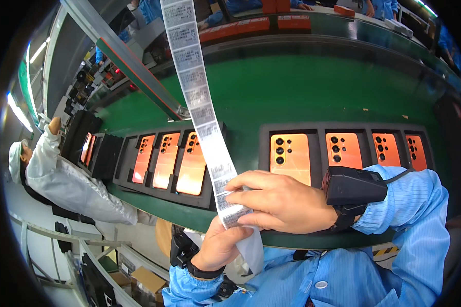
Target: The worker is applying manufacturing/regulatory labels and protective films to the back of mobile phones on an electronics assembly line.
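A long white strip of printed labels (pixel 208 134) hangs down from the top of the view to my two hands. Its lower end is gripped by my left hand (pixel 221 249), thumb lying across it, with pale backing trailing below. My right hand (pixel 287 202) comes in from the right, fingers and thumb closed on the strip's right edge just above the left thumb. Whether a single label is lifted there, I cannot tell. Close behind the right hand lies an orange phone (pixel 290 153), back up, in a dark foam tray (pixel 265 148).
Another dark tray (pixel 192 198) on the left holds several orange phones (pixel 165 161). Both trays rest on a green conveyor belt (pixel 302 82). A slanted metal post (pixel 133 71) rises behind. A person in white (pixel 74 176) is at the left; orange boxes (pixel 241 29) stand across the line.
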`<action>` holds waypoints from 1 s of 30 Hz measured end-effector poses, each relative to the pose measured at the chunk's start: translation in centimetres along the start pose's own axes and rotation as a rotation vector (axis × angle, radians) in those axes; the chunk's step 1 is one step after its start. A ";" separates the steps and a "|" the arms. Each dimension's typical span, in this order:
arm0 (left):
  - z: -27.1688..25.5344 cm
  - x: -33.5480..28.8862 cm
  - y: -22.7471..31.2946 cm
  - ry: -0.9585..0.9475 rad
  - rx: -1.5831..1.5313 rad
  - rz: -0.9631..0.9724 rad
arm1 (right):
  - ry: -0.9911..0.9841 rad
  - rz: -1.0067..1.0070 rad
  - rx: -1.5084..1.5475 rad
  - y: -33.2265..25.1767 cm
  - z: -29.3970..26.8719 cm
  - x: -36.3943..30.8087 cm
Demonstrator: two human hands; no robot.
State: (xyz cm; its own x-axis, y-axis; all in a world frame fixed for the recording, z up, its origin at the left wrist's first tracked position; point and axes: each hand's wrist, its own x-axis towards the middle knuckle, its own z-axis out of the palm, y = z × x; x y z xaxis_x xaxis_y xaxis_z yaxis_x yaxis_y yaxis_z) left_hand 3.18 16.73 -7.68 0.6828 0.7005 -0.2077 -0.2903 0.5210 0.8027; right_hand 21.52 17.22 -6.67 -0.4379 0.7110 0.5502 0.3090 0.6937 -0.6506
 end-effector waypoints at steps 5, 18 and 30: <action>-0.2 0.1 -0.4 -0.028 -0.067 -0.005 | 0.092 0.016 -0.041 -0.2 0.4 -0.3; 1.0 1.5 -0.1 0.144 -0.342 -0.071 | 0.237 -0.483 -0.627 0.6 1.8 -1.7; -1.5 3.4 6.4 0.102 0.217 0.192 | 0.266 -0.100 -0.193 -1.6 -6.8 -2.4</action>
State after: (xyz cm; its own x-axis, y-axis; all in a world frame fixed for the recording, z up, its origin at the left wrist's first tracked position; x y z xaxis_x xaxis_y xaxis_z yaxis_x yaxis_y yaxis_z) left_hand 2.69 23.16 -4.10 0.5552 0.8272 -0.0867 -0.2502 0.2655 0.9311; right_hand 27.77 15.23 -3.40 -0.2460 0.6256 0.7403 0.4405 0.7525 -0.4895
